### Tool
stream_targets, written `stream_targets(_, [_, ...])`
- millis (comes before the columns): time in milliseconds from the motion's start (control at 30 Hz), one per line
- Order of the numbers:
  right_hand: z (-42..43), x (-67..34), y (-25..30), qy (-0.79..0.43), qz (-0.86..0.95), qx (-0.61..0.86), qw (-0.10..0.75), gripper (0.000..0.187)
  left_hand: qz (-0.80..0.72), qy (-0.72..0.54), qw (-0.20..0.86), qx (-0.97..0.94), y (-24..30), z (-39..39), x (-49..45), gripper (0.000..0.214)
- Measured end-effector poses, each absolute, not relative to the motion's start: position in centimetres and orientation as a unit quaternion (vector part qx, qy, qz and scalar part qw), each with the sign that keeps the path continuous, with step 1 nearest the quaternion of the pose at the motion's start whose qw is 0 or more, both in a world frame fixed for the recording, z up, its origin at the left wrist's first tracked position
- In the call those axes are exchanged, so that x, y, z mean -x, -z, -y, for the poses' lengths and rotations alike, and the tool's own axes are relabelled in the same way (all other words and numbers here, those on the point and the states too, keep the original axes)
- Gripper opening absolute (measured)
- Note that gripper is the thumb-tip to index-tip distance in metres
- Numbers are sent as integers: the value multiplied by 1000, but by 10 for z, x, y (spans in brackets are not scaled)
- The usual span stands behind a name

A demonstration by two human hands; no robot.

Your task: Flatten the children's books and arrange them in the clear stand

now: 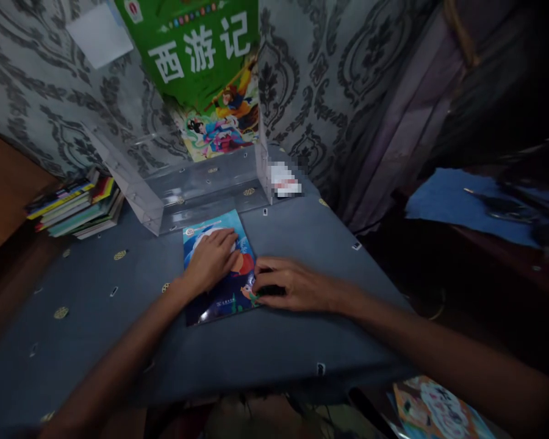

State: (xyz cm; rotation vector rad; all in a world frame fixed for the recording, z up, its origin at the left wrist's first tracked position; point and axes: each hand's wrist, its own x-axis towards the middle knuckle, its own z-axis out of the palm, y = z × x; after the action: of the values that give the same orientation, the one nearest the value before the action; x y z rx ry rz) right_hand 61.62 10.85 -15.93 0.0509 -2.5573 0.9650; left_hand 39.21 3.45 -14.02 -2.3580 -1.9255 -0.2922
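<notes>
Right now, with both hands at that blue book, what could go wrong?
The left hand lies on the blue book while the right hand is at its right edge, so pulling there might crease the cover. The book's top edge sits close to the clear stand, so a forward push could bump it. The stack of books at the left is piled unevenly and might slide if knocked.
</notes>
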Motion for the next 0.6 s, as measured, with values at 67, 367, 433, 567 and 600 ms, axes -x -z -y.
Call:
stream_targets(67, [-108,-617,158,-354,914,-17,197,10,638,90,37,764,140,-54,-383,31])
stream_targets(367, [-108,-616,158,-374,905,-38,197,16,634,75,52,768,143,-81,-378,28])
stream_targets(433, [-109,-617,160,-376,904,-36,198,15,632,79,49,769,142,-83,-377,28])
stream_targets(567, [-107,-615,163,-385,900,-29,200,16,628,89,35,772,140,-87,-375,23])
stream_targets(600, [-106,-614,162,-390,898,-28,201,16,627,93,31,773,139,-87,-374,23])
